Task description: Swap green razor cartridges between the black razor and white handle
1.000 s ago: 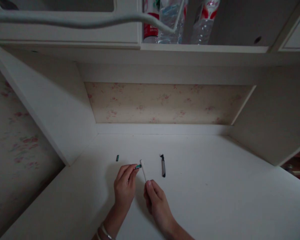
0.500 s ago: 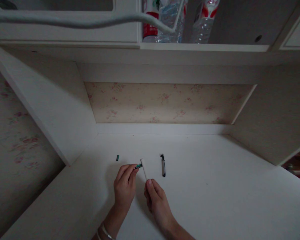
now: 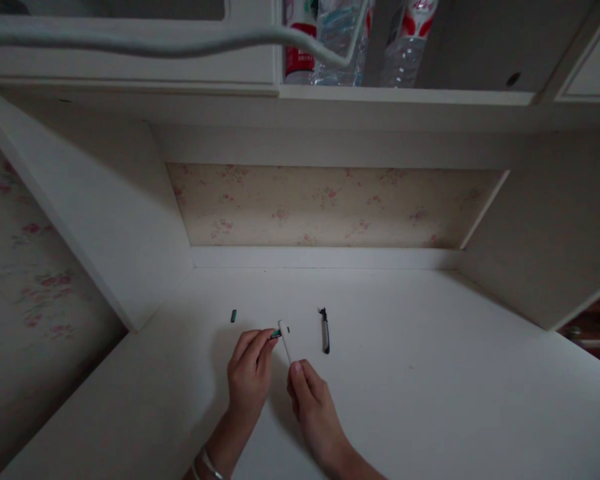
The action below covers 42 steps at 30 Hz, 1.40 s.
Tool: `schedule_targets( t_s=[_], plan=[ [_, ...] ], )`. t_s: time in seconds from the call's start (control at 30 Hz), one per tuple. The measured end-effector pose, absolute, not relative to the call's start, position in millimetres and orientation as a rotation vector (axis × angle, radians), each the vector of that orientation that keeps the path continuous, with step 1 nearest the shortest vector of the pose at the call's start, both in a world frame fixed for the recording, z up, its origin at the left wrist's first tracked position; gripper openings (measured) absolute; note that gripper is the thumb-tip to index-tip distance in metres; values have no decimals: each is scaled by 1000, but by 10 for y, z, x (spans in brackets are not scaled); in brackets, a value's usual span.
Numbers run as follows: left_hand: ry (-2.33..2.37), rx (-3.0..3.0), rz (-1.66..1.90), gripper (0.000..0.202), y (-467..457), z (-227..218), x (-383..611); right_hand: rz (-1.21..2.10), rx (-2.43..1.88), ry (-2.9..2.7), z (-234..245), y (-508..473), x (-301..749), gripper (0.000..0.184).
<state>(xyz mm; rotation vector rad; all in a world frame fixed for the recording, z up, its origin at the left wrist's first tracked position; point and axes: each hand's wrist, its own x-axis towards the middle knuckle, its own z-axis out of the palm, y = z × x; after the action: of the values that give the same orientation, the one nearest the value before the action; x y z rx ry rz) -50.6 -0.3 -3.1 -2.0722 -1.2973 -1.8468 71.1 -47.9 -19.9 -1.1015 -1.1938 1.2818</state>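
My left hand (image 3: 253,367) pinches a small green-and-black razor head (image 3: 275,334) between thumb and fingertips. In my right hand (image 3: 311,400) is the handle of a white toothbrush (image 3: 285,340), its head pointing away from me. The toothbrush head lies across the razor head, and a dark end shows just beyond it on the right. Bristles are hidden from this side. Right of the hands, a black-and-grey razor handle (image 3: 325,332) rests on the white desk (image 3: 405,407). Another small green piece (image 3: 233,316), like a razor head, lies beyond my left hand.
White side panels (image 3: 95,220) enclose the desk left and right. Overhead, a shelf holds plastic bottles (image 3: 340,47), with a pale curved bar (image 3: 180,45) in front. Flowered wallpaper (image 3: 330,203) covers the back wall.
The toothbrush head has shifted slightly left and toward me, across the razor head; a dark end now shows on its right side. My left hand is nearly still.
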Motion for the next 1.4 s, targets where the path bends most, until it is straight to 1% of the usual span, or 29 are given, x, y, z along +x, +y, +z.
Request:
schedule_targets(
  t_s=[0.47,0.57,0.73,0.9,1.1,1.27,1.4],
  plan=[
    [-1317,-2034,-1862,14,-12,-2,-497,1265,-1108,-1270,-196,-509,709,45],
    [-1319,-2048,-1869,15,-25,3,-496,1212,-1148,-1231,-190,-505,717,46],
    [-1293,-2042,-1850,13,-41,13,-493,1207,-1108,-1337,-191,-519,717,43],
    [-1294,-2036,-1880,14,-40,33,-488,1164,-1158,-1257,-184,-502,730,45],
    [-1300,-2018,-1854,14,-50,34,-499,1251,-1081,-1314,-188,-530,712,44],
    [-1297,-2037,-1858,14,-53,35,-495,1207,-1120,-1209,-203,-499,730,46],
    [-1302,-2030,-1862,14,-45,18,-494,1237,-1084,-1279,-218,-514,713,46]
  ],
)
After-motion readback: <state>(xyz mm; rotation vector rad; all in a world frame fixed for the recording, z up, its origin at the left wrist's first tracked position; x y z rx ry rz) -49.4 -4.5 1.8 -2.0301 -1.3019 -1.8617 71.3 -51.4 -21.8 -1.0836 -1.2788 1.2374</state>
